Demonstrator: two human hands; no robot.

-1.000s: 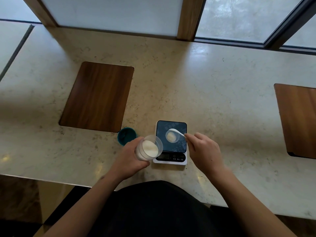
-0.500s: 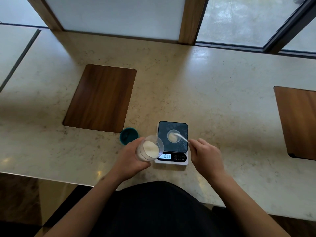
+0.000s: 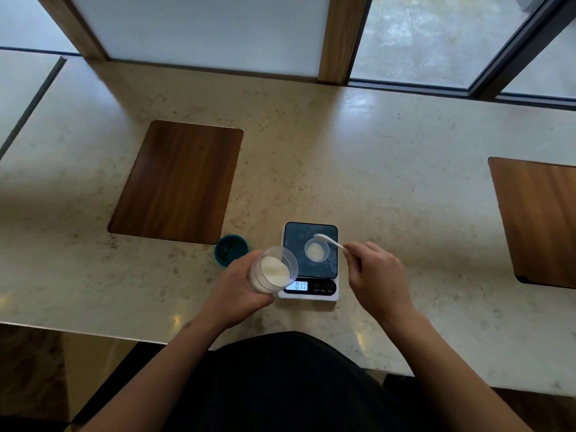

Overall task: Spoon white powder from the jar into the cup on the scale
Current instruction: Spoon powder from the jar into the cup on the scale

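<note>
Here the left hand (image 3: 238,289) wraps the tilted jar (image 3: 271,270) beside the scale (image 3: 310,260); the right hand (image 3: 375,280) pinches a spoon (image 3: 327,240) over the cup (image 3: 316,250) on it.

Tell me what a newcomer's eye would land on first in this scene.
Probably the small scale near the counter's front edge, its display lit, with a little cup of white powder on its dark platform. The right hand holds a white spoon over the cup's far rim, while the left hand tilts a clear jar of powder beside the scale.
</note>
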